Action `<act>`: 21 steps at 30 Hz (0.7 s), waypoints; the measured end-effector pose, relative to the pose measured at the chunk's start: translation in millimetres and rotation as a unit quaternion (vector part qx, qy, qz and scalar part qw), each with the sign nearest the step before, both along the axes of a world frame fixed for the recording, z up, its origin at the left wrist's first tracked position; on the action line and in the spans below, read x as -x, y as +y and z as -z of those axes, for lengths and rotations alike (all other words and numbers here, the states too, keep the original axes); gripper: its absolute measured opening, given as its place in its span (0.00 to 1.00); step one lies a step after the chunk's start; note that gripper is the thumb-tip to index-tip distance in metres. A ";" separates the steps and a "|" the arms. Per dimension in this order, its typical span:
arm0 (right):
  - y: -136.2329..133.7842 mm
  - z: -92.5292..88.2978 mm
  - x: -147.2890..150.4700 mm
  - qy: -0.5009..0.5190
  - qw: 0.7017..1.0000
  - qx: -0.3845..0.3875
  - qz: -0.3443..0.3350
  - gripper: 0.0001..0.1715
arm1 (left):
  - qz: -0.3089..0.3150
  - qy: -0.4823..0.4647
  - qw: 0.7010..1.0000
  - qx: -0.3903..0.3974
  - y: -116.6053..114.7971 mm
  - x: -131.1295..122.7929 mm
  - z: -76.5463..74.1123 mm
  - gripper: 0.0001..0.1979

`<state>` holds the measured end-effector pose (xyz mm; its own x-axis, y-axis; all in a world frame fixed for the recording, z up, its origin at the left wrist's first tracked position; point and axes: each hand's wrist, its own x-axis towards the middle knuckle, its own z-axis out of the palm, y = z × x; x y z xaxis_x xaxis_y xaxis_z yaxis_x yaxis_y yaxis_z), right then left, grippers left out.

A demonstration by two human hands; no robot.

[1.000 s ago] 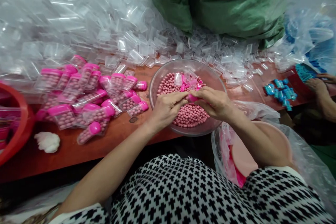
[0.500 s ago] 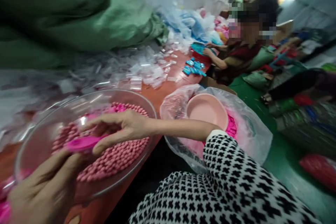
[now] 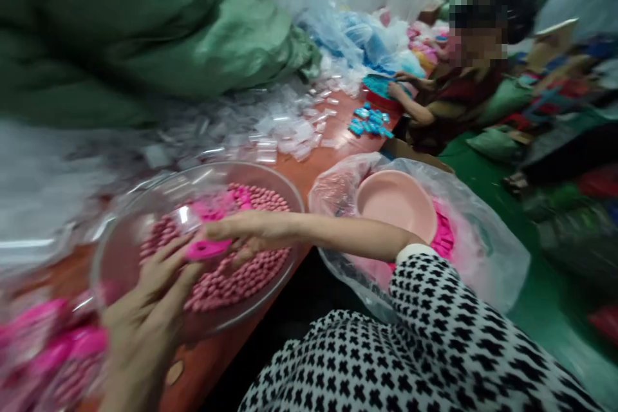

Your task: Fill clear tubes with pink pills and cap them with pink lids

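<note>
A flat, bright pink plastic piece (image 3: 208, 250) is held over a wide clear bowl (image 3: 103, 251). My left hand (image 3: 149, 299) comes up from the lower left, its fingertips closed on the piece's left end. From the right, my right hand (image 3: 253, 232) reaches across, with fingers bent around the other end. Its thumb side is blurred. Pink beads (image 3: 226, 290) fill much of the bowl, and more pink plastic parts (image 3: 241, 194) lie on top of them. A clear, shiny plastic part (image 3: 185, 217) shows just behind my fingers.
Pink cases with beads (image 3: 72, 354) lie left of the bowl. Clear plastic boxes (image 3: 290, 135) are heaped behind it, beside a large green sack (image 3: 193, 32). Right of the table, a pink basin (image 3: 396, 203) sits in a clear bag (image 3: 492, 264). A co-worker (image 3: 463, 90) handles blue pieces farther off.
The view has shifted left, so the bowl and table appear farther right. My hands have come closer together around the pink piece, and the pink cases at lower left show more.
</note>
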<state>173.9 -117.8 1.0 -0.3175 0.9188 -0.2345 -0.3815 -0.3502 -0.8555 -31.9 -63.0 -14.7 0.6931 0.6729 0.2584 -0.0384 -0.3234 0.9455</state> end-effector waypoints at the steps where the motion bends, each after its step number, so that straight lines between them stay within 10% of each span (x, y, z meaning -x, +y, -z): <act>1: -7.0 -8.4 6.1 0.020 1.000 0.009 -0.006 0.31 | -0.044 -0.004 0.999 0.008 -4.2 -5.5 -7.5 0.13; 11: -15.4 -16.0 47.6 0.038 0.992 0.031 0.115 0.20 | -0.083 -0.066 0.994 0.002 -18.0 -10.3 -14.6 0.10; 17: 4.1 -32.2 15.5 -0.135 0.991 -0.007 0.017 0.41 | -0.120 -0.053 0.991 0.041 -3.6 6.6 -20.5 0.14; 21: 28.5 -34.1 -24.3 -0.435 0.883 -0.156 0.084 0.30 | -0.284 -0.035 0.958 -0.020 43.0 49.2 -10.5 0.20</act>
<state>198.1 -89.3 35.1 0.0045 0.9987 -0.0501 0.4440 -0.0469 -0.8948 -81.1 -19.9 -4.2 0.1984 0.9247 0.3249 0.0921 -0.3476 0.9331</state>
